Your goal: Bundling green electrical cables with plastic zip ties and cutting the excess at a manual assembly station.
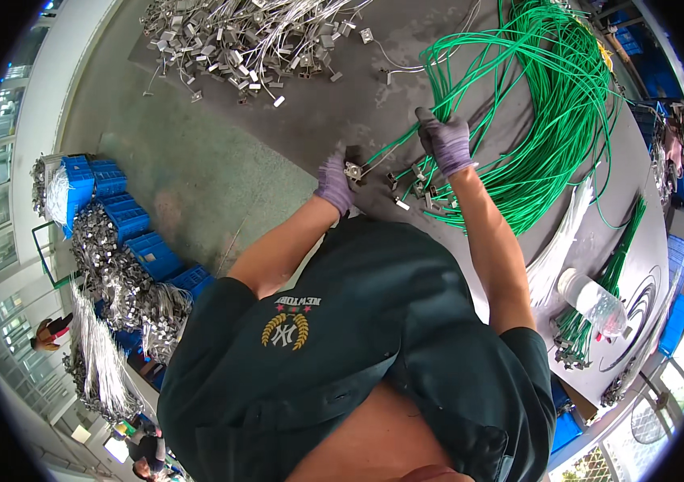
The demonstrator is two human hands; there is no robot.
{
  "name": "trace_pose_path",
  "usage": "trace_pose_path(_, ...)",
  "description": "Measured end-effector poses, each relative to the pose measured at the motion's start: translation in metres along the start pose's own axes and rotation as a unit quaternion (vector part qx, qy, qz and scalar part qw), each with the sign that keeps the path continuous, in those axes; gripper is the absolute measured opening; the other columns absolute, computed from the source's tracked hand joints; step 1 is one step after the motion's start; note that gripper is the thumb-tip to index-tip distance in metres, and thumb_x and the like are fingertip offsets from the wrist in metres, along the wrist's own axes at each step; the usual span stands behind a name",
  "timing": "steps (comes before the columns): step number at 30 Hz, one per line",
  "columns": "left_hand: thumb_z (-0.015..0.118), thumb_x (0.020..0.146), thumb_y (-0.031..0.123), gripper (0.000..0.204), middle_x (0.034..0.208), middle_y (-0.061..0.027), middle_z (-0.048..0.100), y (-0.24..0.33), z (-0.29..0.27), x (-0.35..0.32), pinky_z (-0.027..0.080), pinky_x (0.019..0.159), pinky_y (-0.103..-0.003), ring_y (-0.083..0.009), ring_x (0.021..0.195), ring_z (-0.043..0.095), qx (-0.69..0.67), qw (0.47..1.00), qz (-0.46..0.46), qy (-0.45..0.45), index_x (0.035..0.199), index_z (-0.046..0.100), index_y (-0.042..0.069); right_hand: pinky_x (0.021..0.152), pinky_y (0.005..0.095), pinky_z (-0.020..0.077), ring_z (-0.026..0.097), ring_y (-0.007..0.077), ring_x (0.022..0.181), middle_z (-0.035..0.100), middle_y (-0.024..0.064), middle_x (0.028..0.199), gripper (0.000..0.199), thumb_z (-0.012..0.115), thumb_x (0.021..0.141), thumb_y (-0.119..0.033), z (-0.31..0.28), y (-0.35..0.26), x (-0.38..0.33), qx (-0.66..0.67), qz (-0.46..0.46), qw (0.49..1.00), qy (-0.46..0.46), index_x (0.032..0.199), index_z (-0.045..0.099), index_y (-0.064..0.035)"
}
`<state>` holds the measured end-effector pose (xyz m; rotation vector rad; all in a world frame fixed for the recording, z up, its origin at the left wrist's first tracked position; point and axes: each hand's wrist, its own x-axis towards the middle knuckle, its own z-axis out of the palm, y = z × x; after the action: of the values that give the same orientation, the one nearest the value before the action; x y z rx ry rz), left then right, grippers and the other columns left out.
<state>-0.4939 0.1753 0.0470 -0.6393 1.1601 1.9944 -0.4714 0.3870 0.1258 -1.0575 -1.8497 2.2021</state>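
My left hand (334, 186), in a purple-grey glove, is closed on a small square metal connector (353, 171) at the table's near edge. Thin strands, one of them green, run from that connector toward my right hand (446, 140). Gloved the same way, the right hand is closed around green wires, its thumb uppermost. They belong to a large looped bundle of green wires (563, 112) spread over the table to its right. Between and just below my hands lie several loose metal connectors (421, 186) on wire ends. My fingers partly hide what each hand grips.
A heap of white wires with metal ends (246, 48) covers the table's far left. White wires (571, 225), a shorter green bundle (619, 257) and a transparent plastic bottle (593, 301) lie at right. Blue crates (152, 255) stand on the floor at left beside more wire ends.
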Motion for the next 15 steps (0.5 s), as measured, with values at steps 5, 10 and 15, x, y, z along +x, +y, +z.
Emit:
trace_pose_path(5,0.050,0.083,0.052,0.044,0.072,-0.0029,0.059,0.005,0.022,0.006,0.047,0.047,-0.031,-0.0186,0.055,0.057,-0.055,0.997,0.046,0.034,0.089,0.060,0.010,0.034,0.0229,0.0284,0.041,0.0090,0.035,0.047,0.0005,0.047,0.031,0.068,0.078,-0.024,0.006,0.002,-0.017,0.014,-0.006,1.000,-0.018,0.059,0.050,-0.0079)
trace_pose_path(10,0.053,0.084,0.046,0.036,0.075,-0.0030,0.060,0.012,0.040,-0.004,0.049,0.051,-0.032,-0.0175,0.060,0.057,-0.061,0.997,0.046,-0.031,0.089,0.061,0.012,0.035,0.0236,0.0289,0.042,0.0090,0.035,0.048,0.0004,0.047,0.031,0.067,0.079,-0.023,0.012,0.005,-0.029,0.043,-0.007,0.999,-0.018,0.057,0.051,-0.0076)
trace_pose_path(15,0.055,0.083,0.039,0.038,0.088,-0.0080,0.061,0.019,0.057,-0.014,0.052,0.060,-0.031,-0.0208,0.071,0.060,-0.072,0.989,-0.001,-0.130,0.099,0.059,0.005,0.036,0.0238,0.0294,0.043,0.0087,0.037,0.051,0.0013,0.049,0.029,0.067,0.079,-0.023,0.018,0.012,-0.038,-0.035,0.004,0.999,-0.025,0.059,0.055,-0.0062)
